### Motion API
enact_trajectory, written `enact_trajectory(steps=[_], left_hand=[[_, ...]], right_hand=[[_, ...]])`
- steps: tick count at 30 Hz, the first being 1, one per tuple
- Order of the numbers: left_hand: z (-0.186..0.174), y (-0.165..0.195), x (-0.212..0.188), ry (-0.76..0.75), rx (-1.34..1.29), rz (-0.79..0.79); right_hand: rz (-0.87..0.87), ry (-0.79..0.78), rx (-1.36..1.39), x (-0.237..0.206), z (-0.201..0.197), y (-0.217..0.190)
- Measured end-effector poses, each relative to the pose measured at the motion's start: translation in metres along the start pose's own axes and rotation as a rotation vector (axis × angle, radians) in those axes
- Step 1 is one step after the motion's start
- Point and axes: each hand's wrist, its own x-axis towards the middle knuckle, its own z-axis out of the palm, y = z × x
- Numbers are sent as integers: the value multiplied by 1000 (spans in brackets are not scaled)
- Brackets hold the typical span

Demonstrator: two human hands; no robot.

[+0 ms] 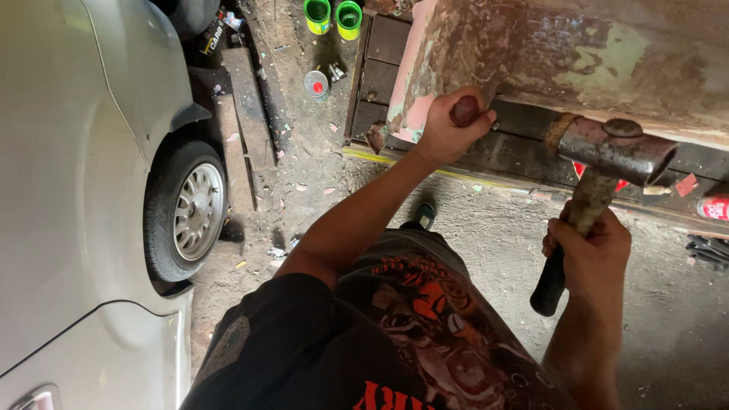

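Nearest the camera: person's dark shirt w/ red-orange graphic print [425, 319], seen from above.

Right hand [588, 247] low at right, grip closed tight round the handle of a hammer [607, 152]. Fingers wrap the worn handle approx at its middle; dark handle end sticks out below the fist, toward the person. Hammer head is rusty, heavy, roughly cylindrical, lying crosswise, up against or just in front of the lower edge of the panel; can't tell if touching.

Left hand [452, 125] further out, arm stretched fwd. Grip shut round a short dark round-ended tool [465, 110], only the blunt top shows above the fist, rest hidden in the hand. Fist sits right at the lower edge of a big rusty metal body panel [547, 53], patchy brown w/ pale green and pink paint remnants, running across the top right.

Below the panel: dark wooden planks [383, 68] and dirt floor [486, 228] w/ scraps and litter. A shoe tip [424, 215] shows btwn arm and torso.

Left side: silver car [68, 167], its wheel [194, 212] w/ alloy rim near the person's left elbow. Boards [247, 114] lie beside the tyre.

Far: small round tin w/ red-dot lid [317, 83] on the floor, and two green cups [332, 15] side by side at top edge. Red can [714, 207] at far right edge.
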Motion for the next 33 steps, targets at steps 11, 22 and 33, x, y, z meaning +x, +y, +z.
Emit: enact_trajectory(steps=[11,22,33], left_hand=[[21,-19,-1,-35,117,75],[5,-13,-14,69,52,13],[-12,4,-18,17,74,74]], right_hand=[[-658,-54,-885,5,13,-65],[-170,-36,-150,-17,7,-39],[-111,-25,-95,-25,-1,-23]])
